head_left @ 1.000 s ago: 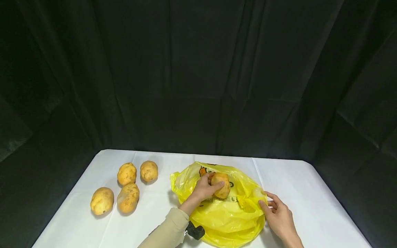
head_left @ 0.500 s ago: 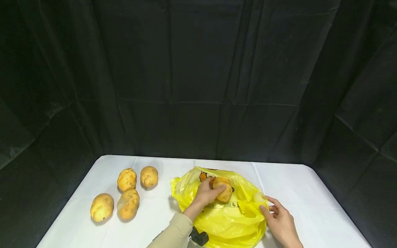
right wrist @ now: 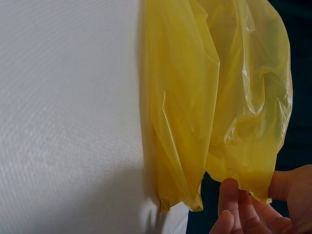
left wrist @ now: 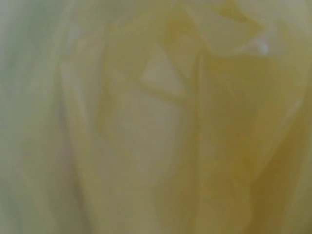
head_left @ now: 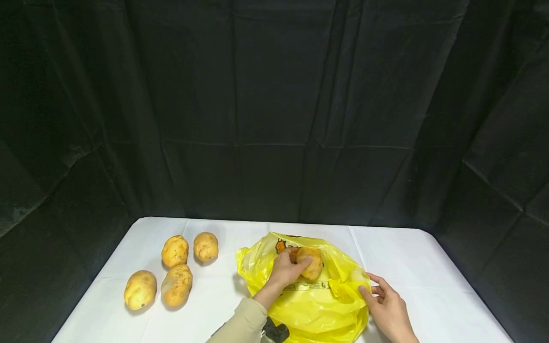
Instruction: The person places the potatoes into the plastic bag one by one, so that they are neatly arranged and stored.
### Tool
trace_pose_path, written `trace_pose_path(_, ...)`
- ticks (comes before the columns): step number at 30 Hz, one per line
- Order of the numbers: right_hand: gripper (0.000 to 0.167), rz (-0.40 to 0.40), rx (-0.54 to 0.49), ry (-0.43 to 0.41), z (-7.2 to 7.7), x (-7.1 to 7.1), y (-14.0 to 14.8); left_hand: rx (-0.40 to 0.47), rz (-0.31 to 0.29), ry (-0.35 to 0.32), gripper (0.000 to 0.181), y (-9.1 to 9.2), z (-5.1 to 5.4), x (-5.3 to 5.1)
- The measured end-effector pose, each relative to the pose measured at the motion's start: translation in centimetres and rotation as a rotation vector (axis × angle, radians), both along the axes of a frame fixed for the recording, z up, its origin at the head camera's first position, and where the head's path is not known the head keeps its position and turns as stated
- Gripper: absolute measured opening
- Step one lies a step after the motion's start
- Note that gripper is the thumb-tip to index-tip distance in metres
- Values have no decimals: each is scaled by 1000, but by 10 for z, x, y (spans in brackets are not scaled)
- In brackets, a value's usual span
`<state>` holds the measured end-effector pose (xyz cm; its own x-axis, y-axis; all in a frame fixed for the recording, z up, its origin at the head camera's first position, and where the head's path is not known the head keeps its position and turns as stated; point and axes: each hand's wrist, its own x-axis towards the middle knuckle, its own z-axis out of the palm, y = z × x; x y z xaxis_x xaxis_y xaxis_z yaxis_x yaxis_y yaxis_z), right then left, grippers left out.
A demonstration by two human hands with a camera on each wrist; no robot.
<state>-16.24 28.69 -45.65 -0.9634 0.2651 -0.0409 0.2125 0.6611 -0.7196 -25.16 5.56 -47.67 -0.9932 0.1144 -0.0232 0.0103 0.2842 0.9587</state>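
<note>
In the head view my left hand [head_left: 286, 270] grips a potato [head_left: 312, 265] inside the mouth of a yellow plastic bag [head_left: 321, 309]. Thumb and fingers are on the potato's near and left sides. The left wrist view is filled by blurred yellow plastic [left wrist: 156, 136]; no hand shows there. My right hand [head_left: 387, 305] pinches the bag's right rim between thumb and fingers. Seen from the right wrist, the bag [right wrist: 243, 112] hangs in folds, and its edge sits between the right thumb and fingers [right wrist: 229, 195].
Several potatoes lie on the left of the white table [head_left: 103, 324]: one at front left [head_left: 140, 289], one beside it [head_left: 177, 286], one behind [head_left: 175, 251] and one farther right [head_left: 206, 247]. Black cloth [head_left: 270, 119] surrounds the table at the back and sides.
My left hand has moved slightly right with the potato inside the bag. The right hand keeps its hold on the rim. The whole scene sits a little lower in the head view.
</note>
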Motion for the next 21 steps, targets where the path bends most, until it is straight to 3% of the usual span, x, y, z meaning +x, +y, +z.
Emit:
trace_pose_path(8, 50, -1, -20, -10, 0, 0, -3, -16, 8, -18, 56, -4, -3, 2)
trace_pose_path(14, 49, 6, 17, 25, 1, 0, -1, -38, -16, 17, 54, -6, 3, 1)
trace_pose_path(21, 49, -2, 11, 1, 3, 0, 2, -79, -29, 50, 51, -11, 12, 4)
